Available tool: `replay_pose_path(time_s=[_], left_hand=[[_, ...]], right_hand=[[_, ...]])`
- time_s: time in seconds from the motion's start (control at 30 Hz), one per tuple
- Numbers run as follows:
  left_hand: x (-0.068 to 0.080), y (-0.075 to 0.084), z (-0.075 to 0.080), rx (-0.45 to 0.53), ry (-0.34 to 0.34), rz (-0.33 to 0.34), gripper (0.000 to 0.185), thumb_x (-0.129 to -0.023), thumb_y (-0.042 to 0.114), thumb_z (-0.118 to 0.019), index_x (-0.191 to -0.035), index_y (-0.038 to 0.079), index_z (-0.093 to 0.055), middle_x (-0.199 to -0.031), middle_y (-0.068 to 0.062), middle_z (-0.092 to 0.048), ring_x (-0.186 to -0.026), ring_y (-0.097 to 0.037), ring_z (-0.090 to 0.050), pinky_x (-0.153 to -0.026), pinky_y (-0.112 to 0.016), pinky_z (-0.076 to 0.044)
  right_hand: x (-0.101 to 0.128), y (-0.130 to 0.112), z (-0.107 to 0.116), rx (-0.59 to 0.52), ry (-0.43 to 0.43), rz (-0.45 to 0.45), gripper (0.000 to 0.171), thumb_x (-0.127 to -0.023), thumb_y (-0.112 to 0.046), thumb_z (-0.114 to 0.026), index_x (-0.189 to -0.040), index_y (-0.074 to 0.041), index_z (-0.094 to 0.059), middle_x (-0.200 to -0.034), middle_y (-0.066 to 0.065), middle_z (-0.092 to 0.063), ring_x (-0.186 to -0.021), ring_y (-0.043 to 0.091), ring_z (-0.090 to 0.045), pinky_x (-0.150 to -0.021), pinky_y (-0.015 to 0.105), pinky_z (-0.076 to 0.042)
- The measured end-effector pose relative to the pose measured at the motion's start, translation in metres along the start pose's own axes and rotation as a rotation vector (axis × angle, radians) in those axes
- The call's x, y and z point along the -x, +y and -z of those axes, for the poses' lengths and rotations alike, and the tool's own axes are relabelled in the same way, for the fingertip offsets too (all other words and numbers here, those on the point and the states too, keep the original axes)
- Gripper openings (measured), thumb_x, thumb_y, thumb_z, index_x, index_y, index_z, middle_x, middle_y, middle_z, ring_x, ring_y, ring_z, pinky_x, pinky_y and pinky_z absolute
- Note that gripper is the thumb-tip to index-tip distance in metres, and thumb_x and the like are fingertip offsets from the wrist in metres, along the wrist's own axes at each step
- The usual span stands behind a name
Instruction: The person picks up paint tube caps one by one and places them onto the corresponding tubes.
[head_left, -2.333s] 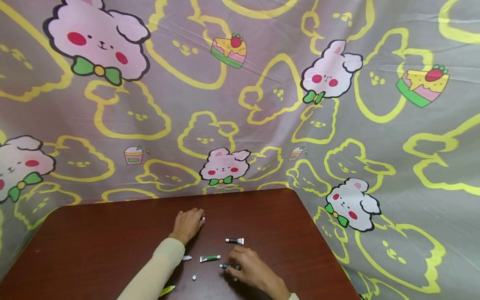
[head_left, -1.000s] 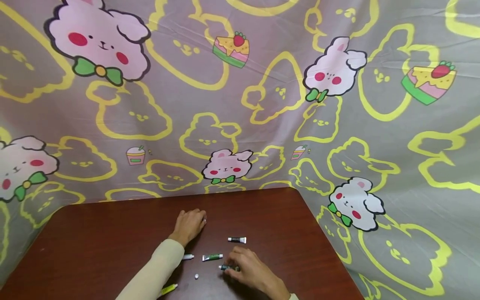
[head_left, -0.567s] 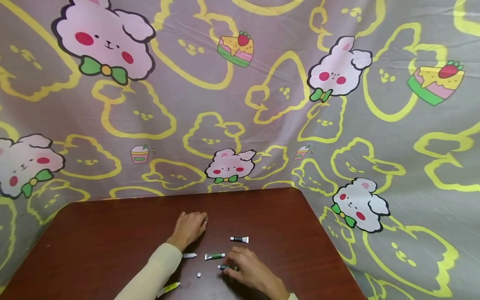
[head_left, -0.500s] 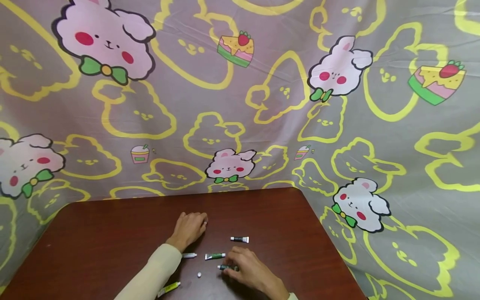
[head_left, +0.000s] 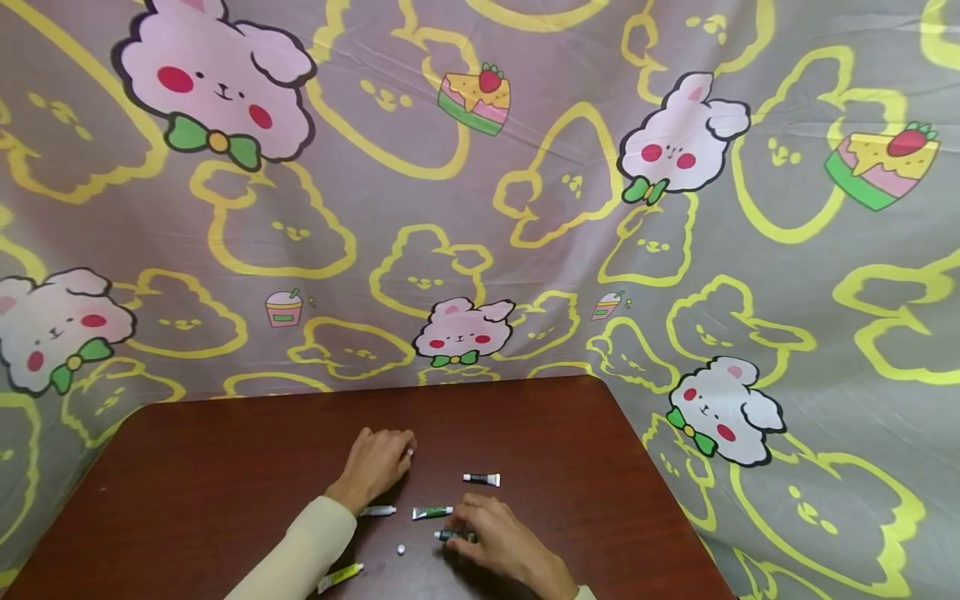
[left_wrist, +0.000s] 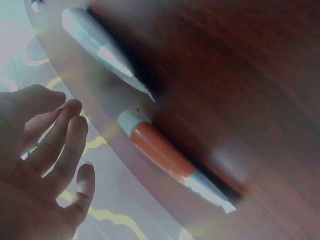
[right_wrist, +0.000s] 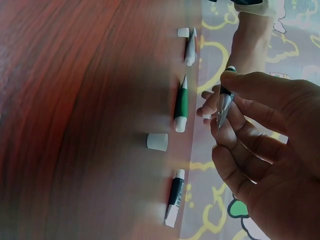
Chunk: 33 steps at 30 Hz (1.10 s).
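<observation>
Right hand (head_left: 501, 543) pinches a small dark tube (right_wrist: 224, 102) between thumb and fingertips (right_wrist: 235, 81), just above the table (head_left: 187, 467), near its front edge. Tube looks light, thin-walled and soft; likely dents under a hard squeeze. Judged best held at the stiffer shoulder near the neck or by the crimped tail, not mid-body.

Left hand (head_left: 377, 461) rests on the table beyond the dark tube, fingers loosely curled; a small white cap (head_left: 408, 452) shows at its fingertips; grip cannot be told.

Between the hands: green tube (head_left: 432, 512), white cap (right_wrist: 157, 142) loose, black-and-white tube (head_left: 481, 479) farther off.
</observation>
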<state>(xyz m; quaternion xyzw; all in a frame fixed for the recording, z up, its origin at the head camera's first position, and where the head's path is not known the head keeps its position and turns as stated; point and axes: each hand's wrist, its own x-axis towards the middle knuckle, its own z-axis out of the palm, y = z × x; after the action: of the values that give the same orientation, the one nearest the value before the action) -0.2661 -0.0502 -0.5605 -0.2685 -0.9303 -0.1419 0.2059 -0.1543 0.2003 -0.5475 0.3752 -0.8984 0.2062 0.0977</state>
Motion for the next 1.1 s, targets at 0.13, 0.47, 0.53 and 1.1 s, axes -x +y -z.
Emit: replay_pose_path(time_s=[0.13, 0.47, 0.53, 1.1], left_hand=[[0.004, 0.001, 0.003, -0.007, 0.002, 0.005, 0.012, -0.089, 0.015, -0.086, -0.092, 0.019, -0.075, -0.081, 0.003, -0.076, -0.074, -0.020, -0.072, -0.069, -0.038, -0.042], [0.016, 0.001, 0.009, -0.013, 0.028, -0.022, 0.014, -0.089, 0.019, -0.087, -0.091, 0.022, -0.074, -0.082, 0.007, -0.071, -0.074, -0.017, -0.070, -0.072, -0.037, -0.041], [0.018, 0.001, 0.010, -0.016, 0.048, -0.036, 0.015, -0.088, 0.020, -0.088, -0.090, 0.023, -0.073, -0.081, 0.007, -0.070, -0.073, -0.017, -0.070, -0.071, -0.036, -0.041], [0.042, 0.003, 0.026, -0.004, 0.030, -0.070, 0.018, -0.087, 0.022, -0.091, -0.093, 0.024, -0.074, -0.088, 0.008, -0.070, -0.077, -0.015, -0.068, -0.074, -0.034, -0.039]], right_hand=[[-0.001, -0.001, 0.000, 0.007, -0.002, 0.005, 0.011, -0.093, -0.022, -0.087, -0.099, -0.018, -0.079, -0.096, -0.009, -0.070, -0.086, -0.006, -0.058, -0.077, 0.006, -0.043], [-0.003, -0.002, -0.001, -0.008, -0.001, 0.016, 0.013, -0.093, -0.021, -0.088, -0.100, -0.016, -0.078, -0.096, -0.008, -0.070, -0.086, -0.008, -0.058, -0.077, 0.005, -0.043], [-0.004, -0.004, -0.001, -0.001, 0.006, 0.027, 0.013, -0.092, -0.022, -0.088, -0.099, -0.017, -0.078, -0.095, -0.009, -0.070, -0.085, -0.007, -0.057, -0.077, 0.005, -0.042], [-0.007, 0.001, -0.012, -0.023, 0.070, 0.139, 0.012, -0.099, -0.026, -0.082, -0.098, -0.015, -0.078, -0.092, -0.009, -0.067, -0.082, -0.007, -0.056, -0.072, 0.013, -0.047]])
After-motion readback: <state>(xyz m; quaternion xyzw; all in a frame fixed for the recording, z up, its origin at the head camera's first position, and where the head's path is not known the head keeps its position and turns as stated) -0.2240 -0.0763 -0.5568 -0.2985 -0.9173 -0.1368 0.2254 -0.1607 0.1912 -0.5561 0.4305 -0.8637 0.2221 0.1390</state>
